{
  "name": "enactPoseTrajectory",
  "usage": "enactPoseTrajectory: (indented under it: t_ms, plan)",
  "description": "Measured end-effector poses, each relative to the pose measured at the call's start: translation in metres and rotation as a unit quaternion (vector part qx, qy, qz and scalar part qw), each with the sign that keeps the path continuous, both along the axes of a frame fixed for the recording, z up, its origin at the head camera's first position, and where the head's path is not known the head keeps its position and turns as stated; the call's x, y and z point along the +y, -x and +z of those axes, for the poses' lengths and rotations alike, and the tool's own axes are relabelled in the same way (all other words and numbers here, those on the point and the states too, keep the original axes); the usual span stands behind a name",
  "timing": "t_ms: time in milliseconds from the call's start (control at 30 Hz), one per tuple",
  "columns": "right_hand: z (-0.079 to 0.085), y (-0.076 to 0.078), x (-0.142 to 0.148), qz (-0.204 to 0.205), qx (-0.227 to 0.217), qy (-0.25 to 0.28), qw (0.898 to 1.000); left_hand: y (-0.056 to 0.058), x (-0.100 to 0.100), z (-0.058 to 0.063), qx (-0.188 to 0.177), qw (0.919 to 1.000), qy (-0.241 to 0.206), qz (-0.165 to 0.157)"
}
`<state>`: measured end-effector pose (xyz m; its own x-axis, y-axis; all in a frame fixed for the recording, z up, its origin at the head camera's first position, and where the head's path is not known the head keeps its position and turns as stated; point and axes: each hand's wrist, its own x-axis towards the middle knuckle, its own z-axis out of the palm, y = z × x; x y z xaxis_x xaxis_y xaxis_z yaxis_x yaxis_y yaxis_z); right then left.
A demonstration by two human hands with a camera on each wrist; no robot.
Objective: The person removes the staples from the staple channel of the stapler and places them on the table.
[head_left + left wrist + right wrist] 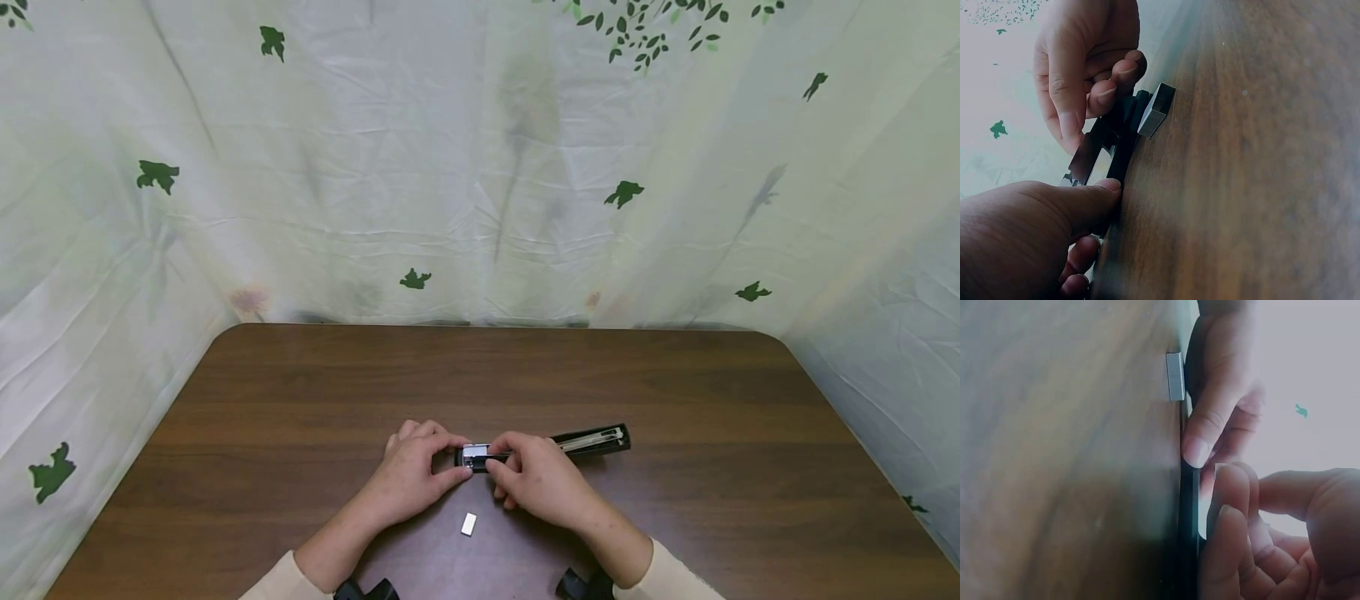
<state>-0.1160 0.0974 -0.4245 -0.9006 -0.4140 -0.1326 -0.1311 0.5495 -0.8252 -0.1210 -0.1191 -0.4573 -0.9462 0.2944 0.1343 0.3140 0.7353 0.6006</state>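
Left hand [416, 471] pinching opened stapler [588, 441] by one end; right hand [543, 479] resting bunched over it, hold unclear; slack left pinch possibly letting stapler swivel, knocking nearby metallic block [468, 524].

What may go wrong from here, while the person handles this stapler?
The right hand grips the opened stapler and might get pinched if it closes. If the left hand loosens at one end, the stapler could shift. The small silver piece lies loose nearby and may be knocked away.
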Motion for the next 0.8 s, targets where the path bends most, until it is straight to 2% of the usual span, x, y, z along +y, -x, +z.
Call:
enactPoseTrajectory:
  t_ms: [367, 800]
  plan:
    - [-0.0059, -0.0013, -0.006, -0.069, -0.037, 0.062, 0.995, 0.0001, 0.0001, 0.0003, -0.005, 1.0, 0.0, 0.0]
    - [-0.0091, 0.0015, -0.007, -0.083, -0.073, 0.106, 0.988, 0.0004, 0.0, 0.0007, -0.002, 1.0, 0.003, 0.001]
